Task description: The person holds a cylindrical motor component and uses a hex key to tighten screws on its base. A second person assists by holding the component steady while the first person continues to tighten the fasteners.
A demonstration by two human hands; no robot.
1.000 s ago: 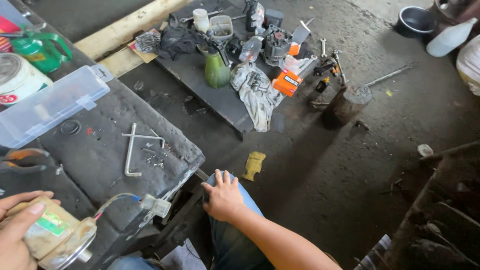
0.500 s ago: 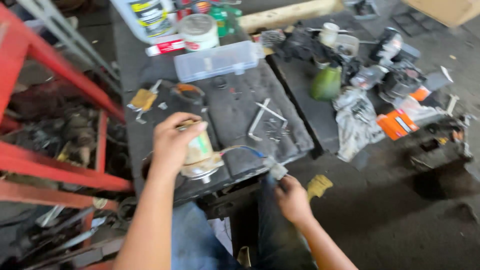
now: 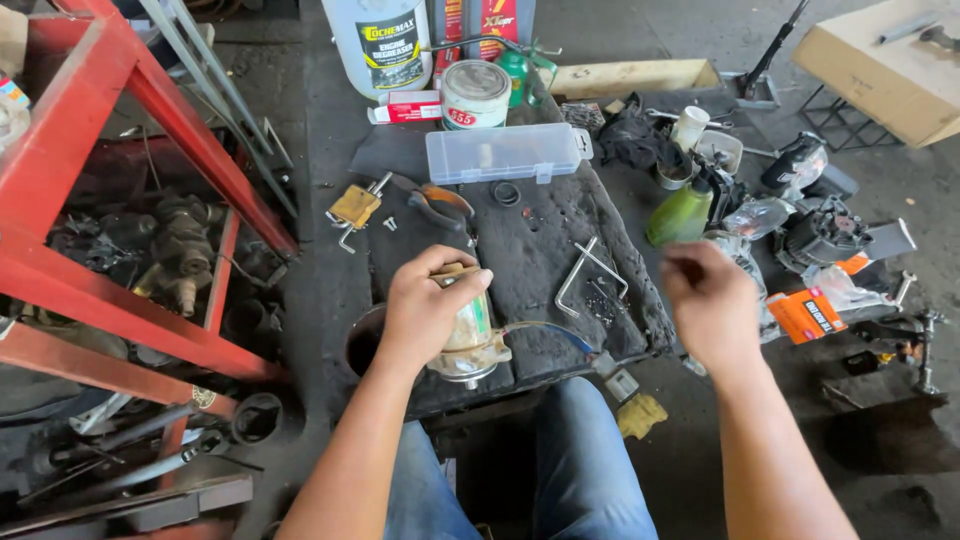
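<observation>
Left hand grip closed round small cylindrical motor unit, resting on dark mat at tabletop near edge. Right hand raised, blurred, fingers loosely curled, holding nothing.

floor: stained grey concrete | red steel rack (left) | daylight

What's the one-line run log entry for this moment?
left hand: grips cylindrical pump on mat | right hand: empty, raised | hex keys: between hands
</observation>
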